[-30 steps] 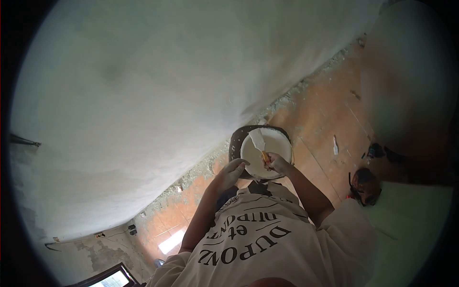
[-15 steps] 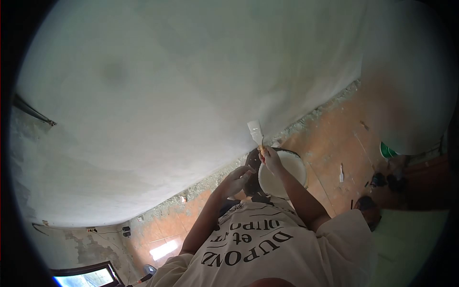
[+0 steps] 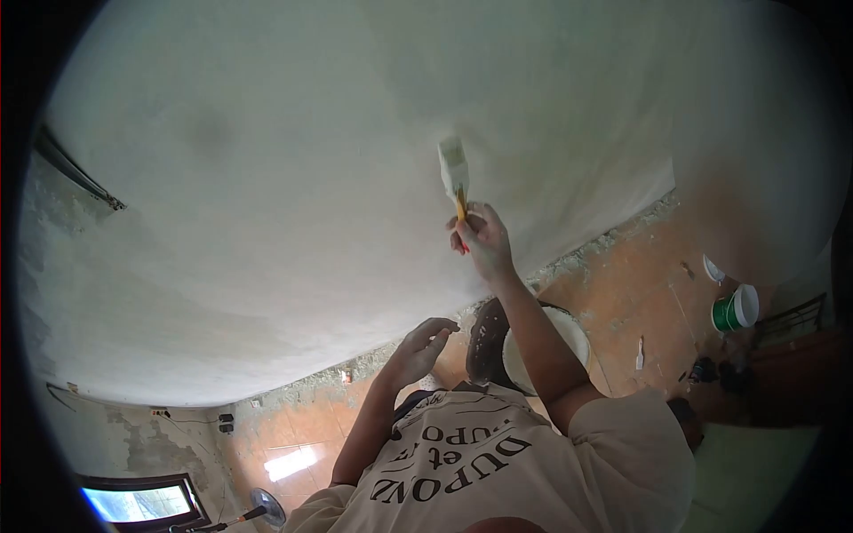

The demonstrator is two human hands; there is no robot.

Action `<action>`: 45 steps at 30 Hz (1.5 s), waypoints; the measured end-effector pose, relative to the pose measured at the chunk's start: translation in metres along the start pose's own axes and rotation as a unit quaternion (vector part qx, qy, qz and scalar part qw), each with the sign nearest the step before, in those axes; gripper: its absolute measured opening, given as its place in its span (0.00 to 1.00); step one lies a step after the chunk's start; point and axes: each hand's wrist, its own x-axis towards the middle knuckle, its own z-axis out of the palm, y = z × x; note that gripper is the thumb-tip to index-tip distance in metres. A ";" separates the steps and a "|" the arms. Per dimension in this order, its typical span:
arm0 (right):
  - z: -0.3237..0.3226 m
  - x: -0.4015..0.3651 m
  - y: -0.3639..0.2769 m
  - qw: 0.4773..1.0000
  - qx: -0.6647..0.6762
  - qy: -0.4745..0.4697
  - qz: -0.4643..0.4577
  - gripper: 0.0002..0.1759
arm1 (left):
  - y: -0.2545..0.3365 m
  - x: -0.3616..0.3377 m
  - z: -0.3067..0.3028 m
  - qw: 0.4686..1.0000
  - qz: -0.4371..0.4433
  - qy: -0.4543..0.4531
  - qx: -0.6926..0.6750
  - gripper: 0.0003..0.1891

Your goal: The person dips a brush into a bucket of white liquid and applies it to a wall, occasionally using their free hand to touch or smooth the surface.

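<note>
My right hand (image 3: 488, 242) grips a paintbrush (image 3: 454, 169) by its yellow handle, fingers wrapped round it. The brush's broad head is coated white and points up at the pale wall (image 3: 293, 178), overlapping its surface in this view. My left hand (image 3: 419, 353) is held lower down near the foot of the wall, fingers stretched out and holding nothing. Below my right forearm stands a bucket (image 3: 569, 340) of white paint, partly hidden by the arm. Beside it shows a dark, white-spattered shoe (image 3: 486, 336).
Orange floor tiles (image 3: 613, 302) run along the rough wall base. To the right lie a white brush-like tool (image 3: 640, 354) and a green-and-white tub (image 3: 736, 308) with a white lid (image 3: 713, 268). A fan (image 3: 267, 506) stands lower left, near a window (image 3: 142, 503).
My right hand has lifted the paintbrush from above the bucket, up and slightly left across the wall. My left hand has shifted slightly down and left. More of the green-and-white tub shows.
</note>
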 end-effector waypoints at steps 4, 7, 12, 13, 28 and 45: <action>0.013 0.025 -0.001 0.999 -0.024 0.022 -0.017 0.09 | -0.009 -0.001 -0.008 1.000 0.012 -0.005 -0.003 0.16; 0.012 0.027 0.010 0.992 -0.097 0.069 0.034 0.10 | -0.010 -0.002 -0.011 1.000 -0.002 -0.009 -0.011 0.16; -0.006 -0.018 0.021 0.958 -0.120 0.055 0.255 0.16 | -0.008 0.006 -0.015 0.999 0.018 -0.028 -0.016 0.16; -0.013 -0.030 0.022 0.958 -0.123 0.057 0.252 0.16 | -0.006 0.006 -0.017 0.999 0.019 -0.036 -0.022 0.16; 0.069 0.032 -0.198 0.965 -0.206 0.100 0.131 0.22 | 0.035 0.016 -0.045 0.986 0.145 -0.059 -0.055 0.14; -0.015 -0.001 0.004 0.921 -0.165 0.068 0.347 0.17 | 0.034 0.032 -0.055 0.979 0.172 -0.064 -0.093 0.16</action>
